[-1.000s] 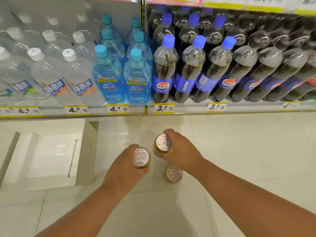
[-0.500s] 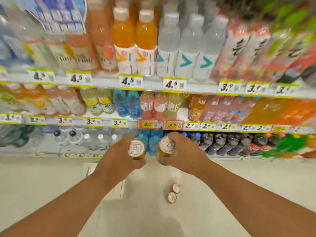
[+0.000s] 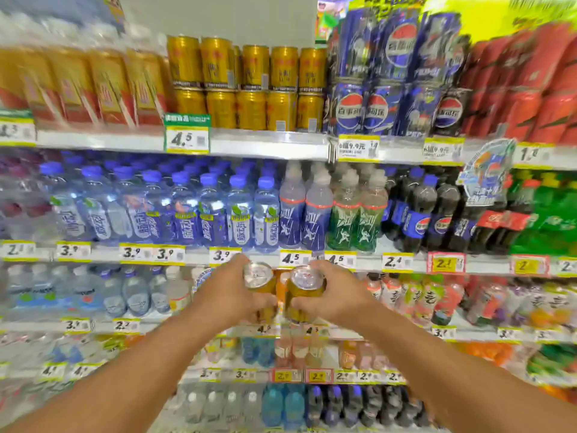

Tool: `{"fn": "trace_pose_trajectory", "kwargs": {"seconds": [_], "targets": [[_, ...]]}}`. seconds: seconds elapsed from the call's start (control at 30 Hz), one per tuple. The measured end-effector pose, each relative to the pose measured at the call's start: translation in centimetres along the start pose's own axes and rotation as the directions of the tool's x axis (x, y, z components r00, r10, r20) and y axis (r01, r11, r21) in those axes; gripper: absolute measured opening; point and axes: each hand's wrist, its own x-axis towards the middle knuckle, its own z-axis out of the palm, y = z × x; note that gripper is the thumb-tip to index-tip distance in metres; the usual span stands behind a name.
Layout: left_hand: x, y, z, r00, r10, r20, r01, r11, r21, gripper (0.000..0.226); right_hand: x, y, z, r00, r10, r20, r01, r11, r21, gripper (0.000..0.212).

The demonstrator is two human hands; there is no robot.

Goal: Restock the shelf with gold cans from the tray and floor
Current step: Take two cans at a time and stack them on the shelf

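A person's left hand (image 3: 229, 295) and right hand (image 3: 335, 296) each have fingers wrapped around one upright gold can (image 3: 260, 287), side by side; stacked gold cans on the top shelf (image 3: 246, 89) sit well above the fingers.

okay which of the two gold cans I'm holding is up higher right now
The gold can in your left hand: its silver top sits slightly above the top of the can in your right hand, whose lid is a bit lower and further right.

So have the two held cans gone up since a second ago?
Yes. The cans were near the floor below the bottom shelf; now they sit level with the 4.5 tag, well below the gold cans.
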Motion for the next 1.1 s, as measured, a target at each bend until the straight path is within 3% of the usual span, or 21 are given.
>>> {"fn": "trace_pose_trajectory", "kwargs": {"seconds": [0.2,0.3,0.47,0.63,0.77,0.87,1.1], "targets": [[1.4,5.0,-9.5,0.998,0.054,-0.044,-0.051,0.996,0.068,0.068,2.3,-8.2,-6.2,0.996,-0.068,-0.049,0.064,0.994,-0.085,0.044],[2.2,6.6,-13.3,0.995,0.092,-0.039,-0.089,0.994,0.066,0.069,3.0,-11.1,-8.9,0.995,-0.068,-0.067,0.061,0.993,-0.106,0.057],[4.1,9.7,-18.3,0.991,0.124,-0.048,-0.120,0.990,0.077,0.067,5.0,-14.7,-13.5,0.996,-0.061,-0.065,0.052,0.990,-0.134,0.064],[7.1,13.3,-21.4,0.973,0.177,-0.148,-0.166,0.983,0.084,0.064,8.9,-16.9,-18.2,0.994,-0.063,-0.093,0.041,0.974,-0.221,0.079],[9.3,15.9,-23.2,0.963,0.124,-0.239,-0.102,0.990,0.102,0.084,12.0,-17.7,-20.9,0.987,-0.060,-0.151,0.027,0.977,-0.210,0.088],[10.7,17.5,-24.4,0.950,0.127,-0.285,-0.090,0.986,0.140,0.074,13.7,-18.4,-22.2,0.984,-0.046,-0.171,0.006,0.973,-0.231,0.080],[15.3,19.7,-27.8,0.929,0.198,-0.311,-0.101,0.948,0.302,0.085,16.8,-19.3,-22.6,0.973,-0.012,-0.230,-0.033,0.981,-0.189,0.053]]}}
